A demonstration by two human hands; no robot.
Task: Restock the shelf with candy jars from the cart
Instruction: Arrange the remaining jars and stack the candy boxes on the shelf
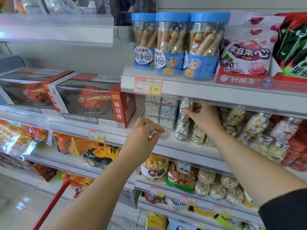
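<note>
I can reach in over the bare shelf (139,112) between the toy box (123,103) and the standing jars (181,130). Stacked clear boxes (161,110) close the back; the upper rail (232,101) hangs low over the jars.

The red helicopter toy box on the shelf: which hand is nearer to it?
Left. The left hand, holding a small candy jar, is just right of the helicopter box; the right hand is farther right, gripping a second jar.

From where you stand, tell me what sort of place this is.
Most likely a shop aisle: price tags on the shelf edges, rows of blue-lidded snack jars, boxed toy helicopters.
</note>
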